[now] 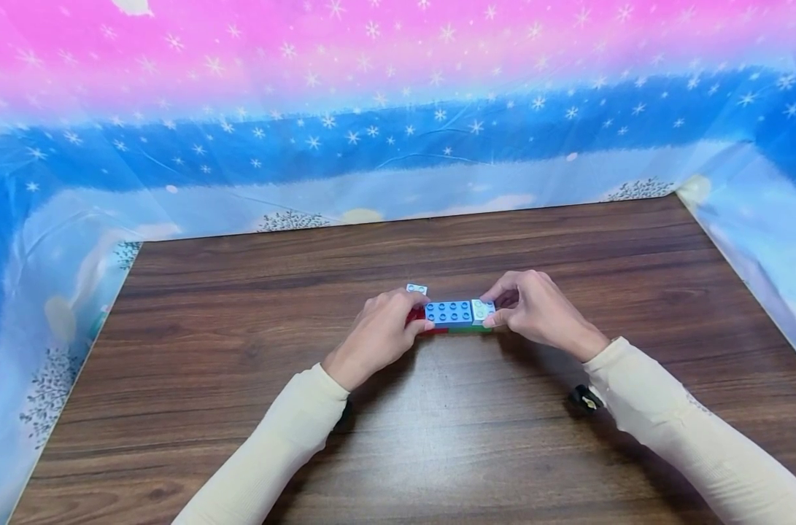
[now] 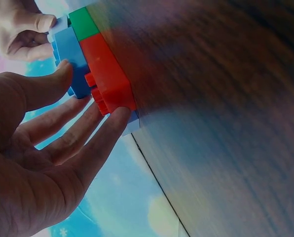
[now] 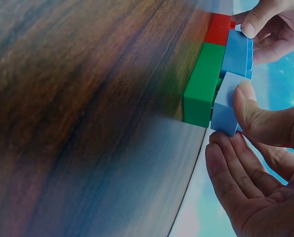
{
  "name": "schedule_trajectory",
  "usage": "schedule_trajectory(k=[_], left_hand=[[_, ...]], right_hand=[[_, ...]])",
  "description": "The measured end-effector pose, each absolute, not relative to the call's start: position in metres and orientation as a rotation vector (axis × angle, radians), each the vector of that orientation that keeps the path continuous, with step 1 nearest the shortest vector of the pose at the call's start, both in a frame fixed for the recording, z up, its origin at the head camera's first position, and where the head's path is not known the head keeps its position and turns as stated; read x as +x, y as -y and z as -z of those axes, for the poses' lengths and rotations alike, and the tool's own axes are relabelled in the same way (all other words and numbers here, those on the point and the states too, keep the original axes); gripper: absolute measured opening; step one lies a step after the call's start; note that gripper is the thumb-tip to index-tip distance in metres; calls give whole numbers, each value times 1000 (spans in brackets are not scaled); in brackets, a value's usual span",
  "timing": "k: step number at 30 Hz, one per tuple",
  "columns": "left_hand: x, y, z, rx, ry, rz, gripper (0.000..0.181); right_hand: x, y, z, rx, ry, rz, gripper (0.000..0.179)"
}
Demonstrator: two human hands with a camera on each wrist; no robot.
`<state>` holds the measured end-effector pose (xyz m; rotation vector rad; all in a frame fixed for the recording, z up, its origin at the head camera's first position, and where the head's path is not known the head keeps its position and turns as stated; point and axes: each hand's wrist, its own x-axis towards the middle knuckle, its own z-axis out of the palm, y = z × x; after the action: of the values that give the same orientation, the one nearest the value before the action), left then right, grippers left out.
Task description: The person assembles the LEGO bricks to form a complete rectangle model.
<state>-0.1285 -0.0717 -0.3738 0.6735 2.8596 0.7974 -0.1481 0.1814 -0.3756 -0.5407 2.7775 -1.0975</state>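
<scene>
A red brick [image 2: 107,74] and a green brick [image 3: 203,84] stand end to end on the table. On top, a blue brick [image 1: 448,312] with studs spans the joint between them. My left hand [image 1: 383,324] pinches the blue brick near its left end, thumb in front, with a fingertip by the red brick's end. My right hand [image 1: 538,310] pinches a smaller pale blue brick [image 3: 227,101] between thumb and fingers. This pale brick sits slightly askew over the green brick, beside the blue one, with a narrow gap beneath it in the right wrist view.
Another small pale brick [image 1: 416,289] lies just behind the left fingertips. The wood-grain table [image 1: 240,350] ends at a back edge against a pink and blue snowflake cloth [image 1: 371,138], which also hangs along both sides.
</scene>
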Motion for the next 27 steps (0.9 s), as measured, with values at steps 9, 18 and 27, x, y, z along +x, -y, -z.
schedule_trajectory(k=[9, 18, 27], left_hand=[[-129, 72, 374, 683, -2855, -809, 34], [-129, 72, 374, 677, -2860, -793, 35], [-132, 81, 366, 695, -2897, -849, 36]], right_hand=[[-148, -180, 375, -520, -2769, 1066, 26], [-148, -180, 372, -510, -2778, 1029, 26], [-147, -179, 373, -505, -2774, 1028, 26]])
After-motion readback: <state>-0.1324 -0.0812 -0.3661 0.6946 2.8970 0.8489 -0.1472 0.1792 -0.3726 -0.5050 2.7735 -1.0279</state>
